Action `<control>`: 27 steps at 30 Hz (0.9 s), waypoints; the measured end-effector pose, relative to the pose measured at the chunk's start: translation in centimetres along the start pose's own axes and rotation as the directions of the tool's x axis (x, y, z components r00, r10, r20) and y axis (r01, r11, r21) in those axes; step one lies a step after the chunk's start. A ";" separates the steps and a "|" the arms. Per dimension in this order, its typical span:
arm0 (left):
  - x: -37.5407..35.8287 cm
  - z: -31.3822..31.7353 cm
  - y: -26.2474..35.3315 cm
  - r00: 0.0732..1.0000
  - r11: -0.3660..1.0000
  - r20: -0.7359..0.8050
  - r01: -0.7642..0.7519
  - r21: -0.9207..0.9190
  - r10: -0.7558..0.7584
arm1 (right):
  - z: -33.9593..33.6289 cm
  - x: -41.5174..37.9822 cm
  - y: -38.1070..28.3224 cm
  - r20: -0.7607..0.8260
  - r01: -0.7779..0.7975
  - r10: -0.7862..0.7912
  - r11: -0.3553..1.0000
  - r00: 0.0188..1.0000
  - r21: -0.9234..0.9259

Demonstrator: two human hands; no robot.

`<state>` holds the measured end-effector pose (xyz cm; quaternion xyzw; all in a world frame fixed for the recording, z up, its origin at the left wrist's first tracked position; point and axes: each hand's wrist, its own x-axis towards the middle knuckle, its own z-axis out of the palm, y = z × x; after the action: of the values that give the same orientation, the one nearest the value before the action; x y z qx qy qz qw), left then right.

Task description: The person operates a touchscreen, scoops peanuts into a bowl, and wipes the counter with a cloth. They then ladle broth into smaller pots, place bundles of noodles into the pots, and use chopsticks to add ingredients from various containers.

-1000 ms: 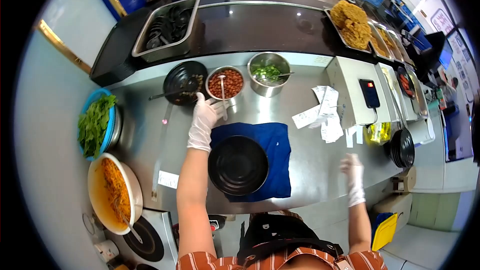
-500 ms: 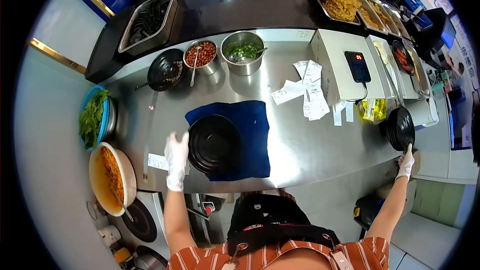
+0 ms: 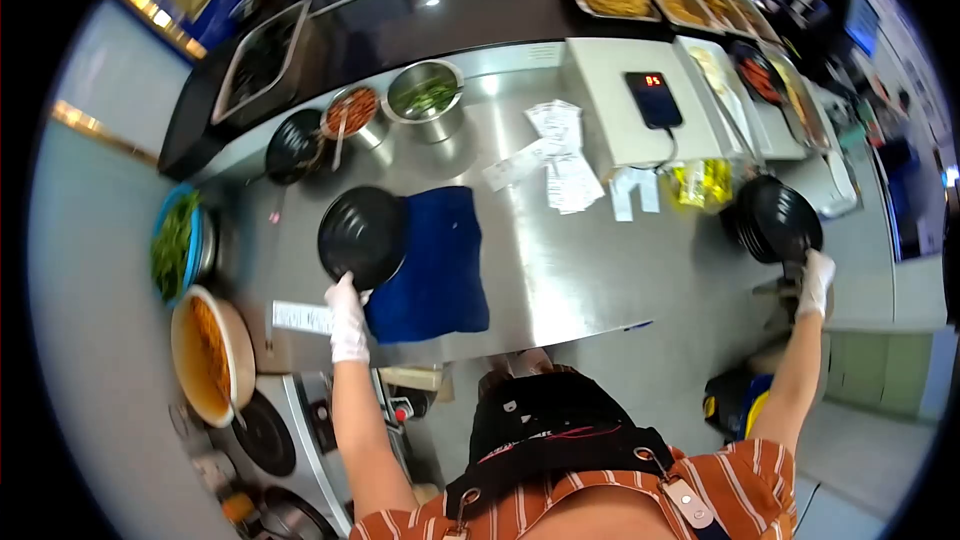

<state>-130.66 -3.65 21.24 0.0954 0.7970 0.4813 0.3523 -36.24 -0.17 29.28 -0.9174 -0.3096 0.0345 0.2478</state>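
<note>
My gloved left hand is closed on the near rim of a black bowl. The bowl overlaps the left side of a folded dark blue cloth on the steel counter. Far to the right, my gloved right hand has its fingers at the near edge of a stack of black bowls, gripping there. A printed paper slip lies just left of my left hand.
Steel pots of peanuts and chopped greens stand at the back, beside a black bowl with a ladle. Receipts lie mid-counter. A white box bears a timer. A tub of orange shreds sits left.
My left hand, earlier open beside the black bowl, has taken its near rim, and the bowl has shifted left on the cloth. My right hand stays at the stack. The whole view has swung.
</note>
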 end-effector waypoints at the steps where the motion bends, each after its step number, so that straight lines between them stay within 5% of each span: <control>1: 0.2 0.5 -0.3 0.999 0.993 0.002 0.044 -0.112 -0.044 | -2.1 -2.7 -2.4 0.013 -0.074 0.073 0.971 0.997 0.226; 3: -1.2 0.1 -0.3 0.995 0.983 0.019 0.097 -0.156 -0.095 | -4.5 -4.4 -2.4 0.014 0.100 -0.128 0.837 0.992 0.538; 5: -6.1 0.8 -0.7 0.974 0.978 -0.158 -0.178 -0.104 0.161 | -7.2 -9.0 -6.7 0.108 0.106 -0.222 0.769 0.969 0.630; 7: -12.9 2.6 -2.5 0.642 0.659 -0.198 -0.638 0.400 0.741 | -6.7 -12.2 -10.7 0.153 0.117 -0.256 0.795 0.955 0.596; 8: -15.0 3.2 -3.8 0.566 0.482 0.058 -0.748 0.457 0.822 | -5.9 -15.6 -13.8 0.216 0.138 -0.335 0.775 0.917 0.617; 9: -16.8 3.9 -5.3 0.458 0.288 0.317 -0.841 0.459 0.831 | -5.0 -18.8 -16.7 0.271 0.156 -0.411 0.752 0.870 0.640; 11: -20.5 5.5 -8.5 0.441 0.094 0.596 -0.848 0.522 0.672 | -0.3 -23.3 -20.6 0.343 0.282 -0.534 0.773 0.773 0.568; 17: -25.8 5.9 -12.8 0.230 -0.019 0.713 -0.946 0.323 0.663 | 11.2 -40.5 -29.3 0.688 -0.046 -0.674 0.705 0.271 0.708; 19: -27.7 4.3 -13.5 0.310 0.187 0.796 -0.951 0.247 0.520 | 13.5 -44.1 -30.7 0.741 0.070 -0.645 0.761 0.186 0.645; 23: -31.5 -0.9 -17.5 0.435 0.383 0.560 -0.898 0.217 0.705 | 17.2 -48.6 -31.3 0.696 0.098 -0.694 0.718 0.187 0.689; 27: -36.7 -8.2 -23.2 0.712 0.625 0.217 -0.694 0.356 0.668 | 18.2 -48.9 -30.0 0.704 0.169 -0.674 0.738 0.224 0.653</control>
<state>-104.76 -39.47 21.55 0.4768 0.7722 0.3957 0.1408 -96.14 -0.27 23.21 -0.5242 -0.6199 0.5360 0.2316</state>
